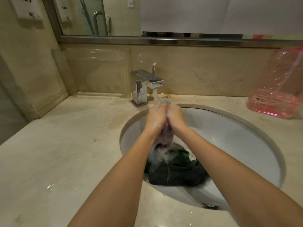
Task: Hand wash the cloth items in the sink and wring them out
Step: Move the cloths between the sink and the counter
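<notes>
A chrome square faucet (144, 86) stands on the beige marble surface (65, 145) behind the round white sink (246, 145), and a stream of water (155, 97) runs from its spout onto the fingertips. A clear plastic tray (98, 71) leans against the backsplash to the left of the faucet, a pink see-through plastic bag (277, 89) sits on the surface at far right, well apart from the basin, and a framed mirror (114, 17) hangs above. A heap of dark cloths (177, 174) lies in the near part of the bowl, a green cloth (183, 154) showing on top of it (how many pieces are in the heap I cannot tell). Both forearms reach in from below and partly hide the heap and the near rim. The left hand (155, 118) and the right hand (176, 117) are pressed together over the middle of the sink, soapy and wet, each grip clamped on a purple cloth (164, 138) that hangs between the wrists. Water spills from its lower end onto the heap.
</notes>
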